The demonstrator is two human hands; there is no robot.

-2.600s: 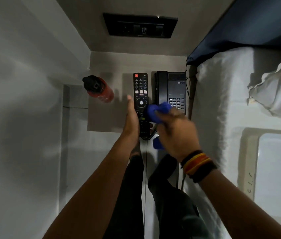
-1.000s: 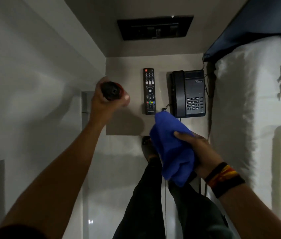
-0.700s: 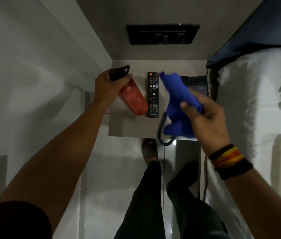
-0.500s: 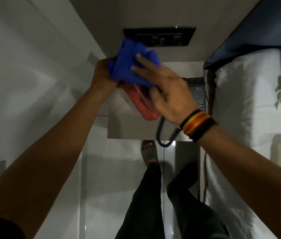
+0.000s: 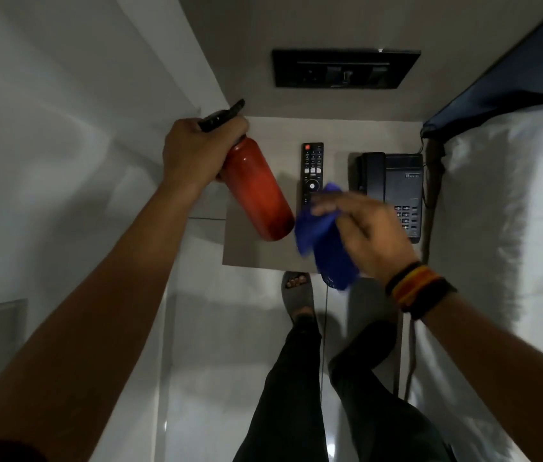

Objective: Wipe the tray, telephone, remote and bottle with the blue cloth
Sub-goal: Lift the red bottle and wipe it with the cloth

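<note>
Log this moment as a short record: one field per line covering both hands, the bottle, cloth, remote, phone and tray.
left hand: grips the bottle at its cap end
bottle: red, black cap, lifted and tilted over the tray
right hand: holds the cloth beside the bottle's base
cloth: blue, bunched, hanging down
remote: flat on the tray, lower end hidden by the cloth
phone: black, handset on cradle, right of the remote
tray: beige, bare near edge

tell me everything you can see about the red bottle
The bottle is a smooth, slightly glossy red cylinder with a black cap and loop at its top. It is lifted off the tray and tilted, base toward the cloth. The left hand has its grip around the neck. Whether the cloth touches the base is unclear.
</note>
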